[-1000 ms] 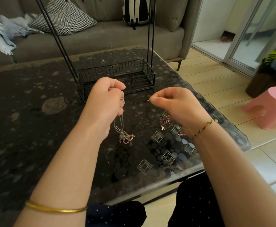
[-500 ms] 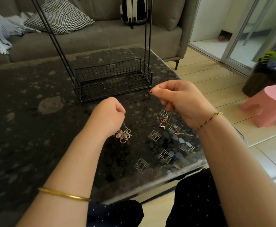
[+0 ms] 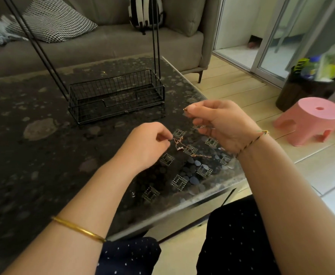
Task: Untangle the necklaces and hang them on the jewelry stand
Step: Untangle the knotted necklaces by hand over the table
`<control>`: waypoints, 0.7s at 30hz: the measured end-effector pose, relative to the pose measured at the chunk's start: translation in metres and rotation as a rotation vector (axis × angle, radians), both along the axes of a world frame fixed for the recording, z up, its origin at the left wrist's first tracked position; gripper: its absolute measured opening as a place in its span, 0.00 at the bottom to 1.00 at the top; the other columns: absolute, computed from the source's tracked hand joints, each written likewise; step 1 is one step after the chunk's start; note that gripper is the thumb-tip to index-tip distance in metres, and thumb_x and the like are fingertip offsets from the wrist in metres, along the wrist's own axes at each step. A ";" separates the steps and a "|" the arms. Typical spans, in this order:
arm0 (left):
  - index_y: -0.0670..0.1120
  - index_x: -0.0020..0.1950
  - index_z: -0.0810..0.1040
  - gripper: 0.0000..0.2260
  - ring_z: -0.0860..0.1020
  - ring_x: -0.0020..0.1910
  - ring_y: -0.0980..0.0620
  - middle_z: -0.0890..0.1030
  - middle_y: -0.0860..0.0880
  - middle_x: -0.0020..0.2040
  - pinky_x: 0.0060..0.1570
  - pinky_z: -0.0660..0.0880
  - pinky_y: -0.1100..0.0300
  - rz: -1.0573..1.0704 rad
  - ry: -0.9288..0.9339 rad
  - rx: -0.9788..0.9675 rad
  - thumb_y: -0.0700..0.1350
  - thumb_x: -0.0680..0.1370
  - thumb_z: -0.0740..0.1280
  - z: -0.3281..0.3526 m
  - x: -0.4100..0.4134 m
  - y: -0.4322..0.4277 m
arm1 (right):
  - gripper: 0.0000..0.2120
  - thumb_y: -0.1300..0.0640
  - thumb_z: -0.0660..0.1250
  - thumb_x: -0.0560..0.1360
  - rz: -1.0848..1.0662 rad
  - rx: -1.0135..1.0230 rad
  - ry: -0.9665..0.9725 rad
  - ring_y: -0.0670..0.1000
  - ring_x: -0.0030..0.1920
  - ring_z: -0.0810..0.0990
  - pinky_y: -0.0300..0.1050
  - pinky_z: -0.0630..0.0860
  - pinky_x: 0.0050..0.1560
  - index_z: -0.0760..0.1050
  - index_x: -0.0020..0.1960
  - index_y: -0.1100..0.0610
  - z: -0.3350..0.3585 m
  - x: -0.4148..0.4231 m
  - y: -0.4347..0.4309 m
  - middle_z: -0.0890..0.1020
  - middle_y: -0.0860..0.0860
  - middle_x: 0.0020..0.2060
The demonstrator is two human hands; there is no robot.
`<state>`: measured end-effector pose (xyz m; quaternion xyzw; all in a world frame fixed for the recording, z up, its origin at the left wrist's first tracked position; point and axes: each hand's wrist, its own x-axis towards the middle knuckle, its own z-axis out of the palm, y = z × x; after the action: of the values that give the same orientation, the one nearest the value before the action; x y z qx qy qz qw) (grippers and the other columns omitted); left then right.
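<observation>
Your left hand (image 3: 148,144) hung low over the dark, pebble-patterned glass surface (image 3: 33,155). It was on your side of the black wire basket (image 3: 113,84) at the foot of the black metal jewelry stand (image 3: 34,42). Its thumb and forefinger were drawn together right at the upper end of the thin rose-gold necklace chain (image 3: 183,148). Blur kept me from telling whether they had the chain or only touched it. That chain lay in a loose, kinked heap on the surface, nearer you than the basket's right front corner, its tail trailing off to the right.

Your right hand (image 3: 220,124) was raised in front of that same corner. Its thumb and forefinger pinched a small gold-coloured end piece (image 3: 185,109), probably a clasp, while the other fingers curled loosely. Any chain running from it was too fine to make out.

The chain looked nearly weightless, wholly limp and slippery. It would likely slide through a slack pinch, and its knots would tighten if you tugged. The links were probably fragile too. Your best holds were the ends, at the clasp or the extender tail, taken with a fingertip pinch so the rest dangled and the loops fell open. A slow lift seemed wise, since a swinging chain could snag on the basket's wires.
</observation>
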<state>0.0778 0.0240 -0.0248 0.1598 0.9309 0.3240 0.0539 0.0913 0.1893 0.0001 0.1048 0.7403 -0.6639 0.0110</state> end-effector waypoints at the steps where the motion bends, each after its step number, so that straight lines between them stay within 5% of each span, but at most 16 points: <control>1: 0.49 0.55 0.80 0.09 0.77 0.49 0.56 0.79 0.53 0.50 0.50 0.71 0.64 -0.025 -0.014 0.010 0.41 0.76 0.67 -0.004 -0.001 0.007 | 0.03 0.57 0.69 0.73 -0.004 -0.024 0.016 0.46 0.38 0.74 0.40 0.72 0.41 0.79 0.41 0.56 0.002 0.002 0.002 0.80 0.51 0.40; 4: 0.48 0.57 0.79 0.11 0.76 0.47 0.54 0.78 0.51 0.52 0.51 0.72 0.62 -0.084 -0.056 0.029 0.40 0.75 0.69 -0.014 -0.003 0.029 | 0.04 0.58 0.67 0.75 0.012 -0.132 0.059 0.45 0.34 0.74 0.39 0.72 0.39 0.79 0.42 0.58 0.006 0.011 0.012 0.79 0.50 0.36; 10: 0.55 0.35 0.74 0.13 0.77 0.48 0.52 0.78 0.52 0.45 0.49 0.76 0.54 -0.091 0.039 -0.215 0.37 0.73 0.65 -0.011 0.000 0.053 | 0.05 0.58 0.67 0.75 -0.012 -0.182 0.090 0.44 0.31 0.73 0.36 0.72 0.33 0.78 0.40 0.56 0.005 0.015 0.020 0.78 0.50 0.34; 17: 0.49 0.44 0.77 0.01 0.77 0.49 0.49 0.79 0.50 0.47 0.47 0.76 0.53 -0.060 0.082 -0.450 0.44 0.76 0.67 -0.012 0.008 0.071 | 0.05 0.57 0.67 0.75 -0.050 -0.143 0.047 0.44 0.30 0.72 0.34 0.72 0.30 0.78 0.41 0.56 -0.003 0.010 0.023 0.78 0.49 0.33; 21: 0.45 0.47 0.78 0.04 0.78 0.48 0.47 0.79 0.48 0.48 0.47 0.76 0.53 -0.028 0.068 -0.505 0.42 0.78 0.63 -0.020 0.004 0.077 | 0.05 0.57 0.67 0.75 -0.034 -0.140 0.054 0.44 0.30 0.72 0.34 0.72 0.30 0.78 0.41 0.56 -0.003 0.009 0.020 0.77 0.49 0.33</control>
<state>0.0814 0.1005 -0.0451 0.1652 0.9812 0.0750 0.0654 0.1000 0.2097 -0.0025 0.0982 0.6901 -0.7169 -0.0130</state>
